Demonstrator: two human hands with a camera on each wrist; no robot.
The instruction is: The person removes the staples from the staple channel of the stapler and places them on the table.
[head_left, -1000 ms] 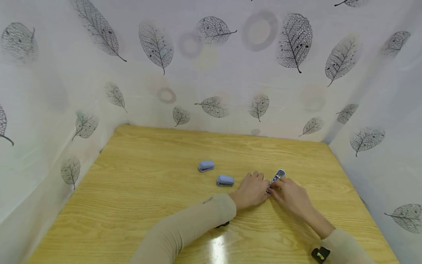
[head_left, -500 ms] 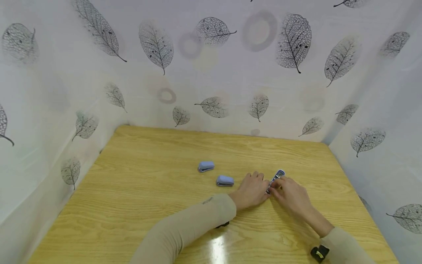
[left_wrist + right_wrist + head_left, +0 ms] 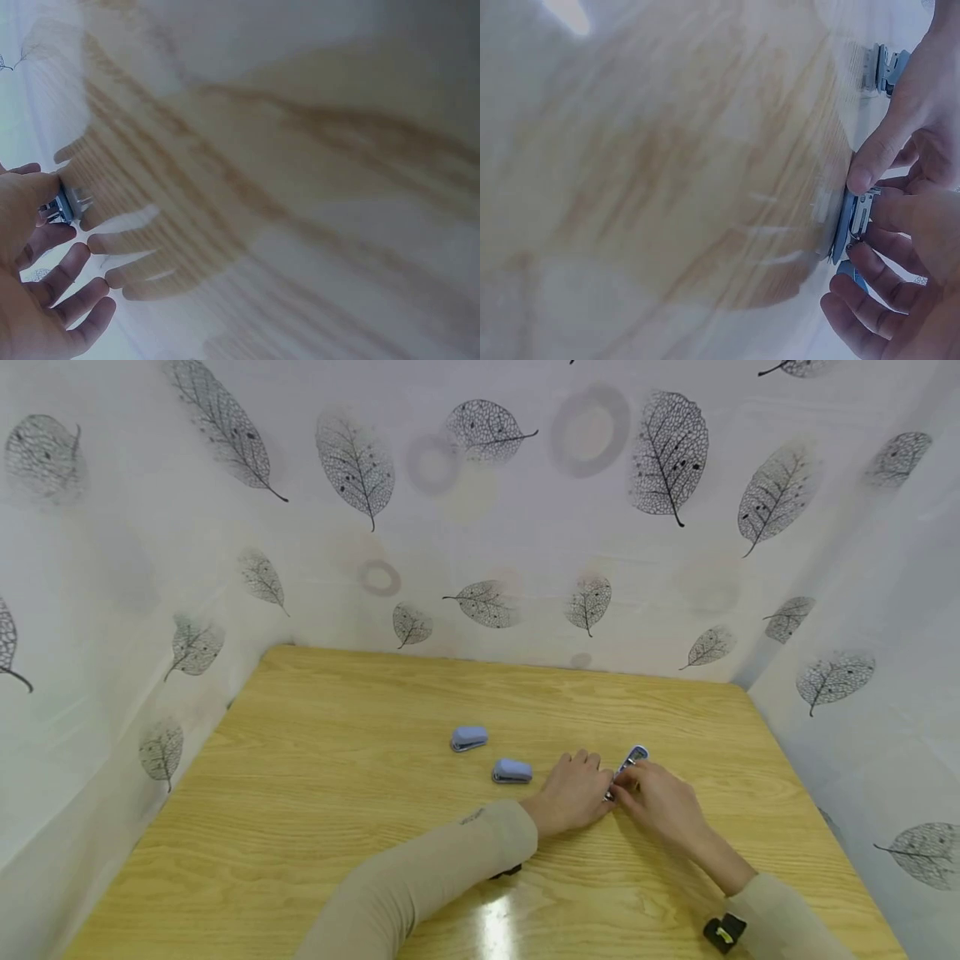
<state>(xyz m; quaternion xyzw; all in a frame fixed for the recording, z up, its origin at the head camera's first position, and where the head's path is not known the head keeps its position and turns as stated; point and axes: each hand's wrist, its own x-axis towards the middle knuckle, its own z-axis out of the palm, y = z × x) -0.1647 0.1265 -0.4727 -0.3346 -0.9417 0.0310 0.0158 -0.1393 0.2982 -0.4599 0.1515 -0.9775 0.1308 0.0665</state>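
Note:
A small blue stapler [image 3: 636,755], silver metal showing along its length, lies on the table between both hands, with its far end sticking out beyond the right fingers. My left hand [image 3: 576,789] holds its near end; the thumb presses there in the right wrist view. My right hand [image 3: 663,802] pinches the stapler's middle with thumb and fingertips. In the right wrist view the stapler [image 3: 844,225] lies low on the table, its metal part partly covered by fingers. Whether any loose staples are held cannot be seen.
Two more blue staplers stand left of the hands, a nearer stapler [image 3: 512,771] and a farther stapler [image 3: 469,737]. The wooden table [image 3: 315,777] is bordered by a leaf-patterned curtain [image 3: 487,510] at the back and sides.
My right fingertips shift slightly along the held stapler. The left hand and the other two staplers stay in place.

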